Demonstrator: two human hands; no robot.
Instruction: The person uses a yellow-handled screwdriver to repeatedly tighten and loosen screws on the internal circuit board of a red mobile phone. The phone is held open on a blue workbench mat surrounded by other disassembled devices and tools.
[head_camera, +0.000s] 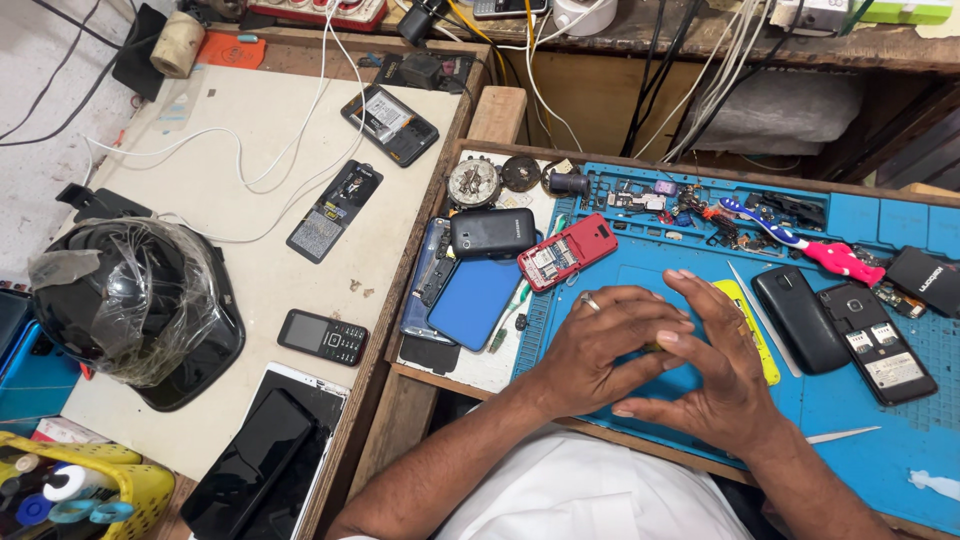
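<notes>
1. The left hand (600, 345) and the right hand (715, 375) are seen brought together over the blue work mat (850, 410) on the surface; a small yellowish object (652, 347) is glimpsed between them, mostly hidden, so its kind cannot be told.
2. A yellow flat tool (752, 335) lies on the mat just beside and partly under the right hand; a black phone back cover (798, 318) and an opened black phone (878, 340) lie near, to its right.
3. The mat is matt and rubbery, with moulded compartments along its far edge; the covers are smooth plastic with rounded corners.
4. A red opened phone (567, 252), a black phone (492, 232) and a blue panel (474, 300) lie beyond the left hand.
5. The grip of the left hand is loosely curled, fingers (650, 310) bent over the hidden object, a ring worn; the grip of the right is nearly flat, fingers extended and touching the left; whether either truly clasps the object cannot be told.
</notes>
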